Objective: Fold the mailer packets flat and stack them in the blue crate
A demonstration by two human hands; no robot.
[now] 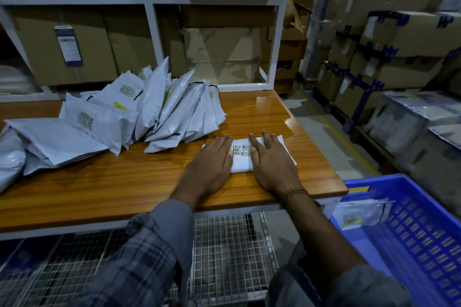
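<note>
At my far left a loose heap of grey mailers [129, 112] covers the back and left of the worktop [124, 177]; they overlap too much for me to count them, some lying flat, others leaning on one another, and two show printed code labels. Behind them stands a white shelf frame [147, 7] packed with cardboard boxes [67, 50]. Nearer me, just right of the heap and clear of it, lies one folded packet [241, 157] with its barcode label up. My left hand [212, 164] presses flat on its left part, fingers straight, and my right hand [270, 159] presses flat on its right part the same way, a bracelet [294, 192] on that wrist. Under the worktop edge runs a wire mesh shelf [224, 257]. To my right, below the worktop corner, sits the blue crate [424, 244], with one flat mailer [361, 214] in it against its near-left wall. Beyond it are stacked taped cartons [399, 32].
</note>
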